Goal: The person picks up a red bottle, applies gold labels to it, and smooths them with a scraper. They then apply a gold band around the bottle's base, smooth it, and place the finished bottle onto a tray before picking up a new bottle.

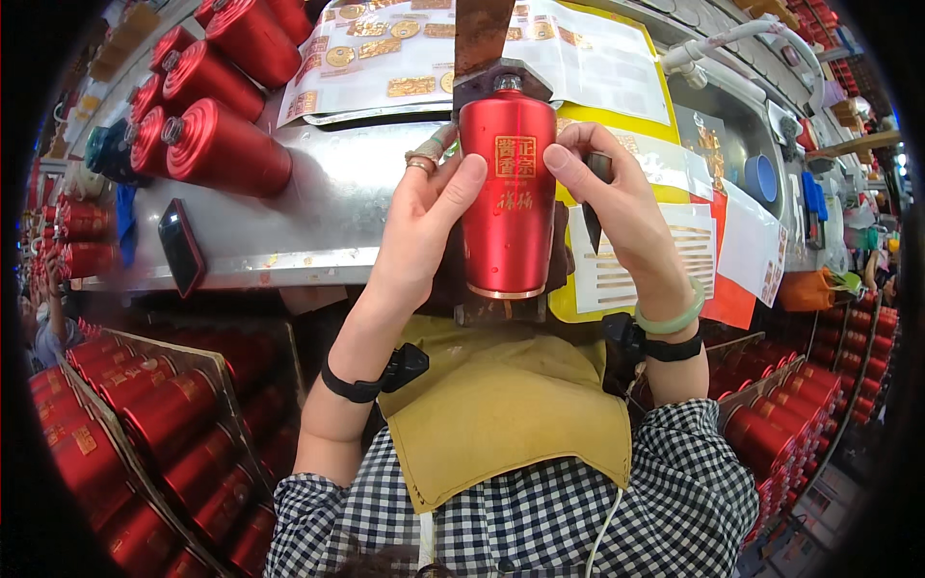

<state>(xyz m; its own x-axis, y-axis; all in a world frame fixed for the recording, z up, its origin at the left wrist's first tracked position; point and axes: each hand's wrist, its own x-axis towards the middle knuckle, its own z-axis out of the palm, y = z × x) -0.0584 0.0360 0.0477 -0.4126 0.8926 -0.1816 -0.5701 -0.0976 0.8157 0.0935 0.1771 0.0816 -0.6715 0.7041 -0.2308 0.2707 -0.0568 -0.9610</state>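
Observation:
A red metallic bottle (508,226) with gold characters lies in front of me, its neck pointing away into a dark metal holder (503,77). Small droplets dot its surface. My left hand (434,197) grips the bottle's left side, thumb on the front near the gold square label (515,156). On the other side, my right hand (612,183) presses its thumb beside that label. A dark, narrow, pointed tool (592,226) is tucked in the right hand's fingers; its exact kind is not clear. The fingertips behind the bottle are hidden.
Several red bottles (226,144) lie at the far left, near a phone (181,248) on the metal table (332,193). Gold sticker sheets (385,53) lie behind; a white strip sheet (655,260) is at right. Crates of red bottles (183,414) flank me. A blue cup (760,178) stands right.

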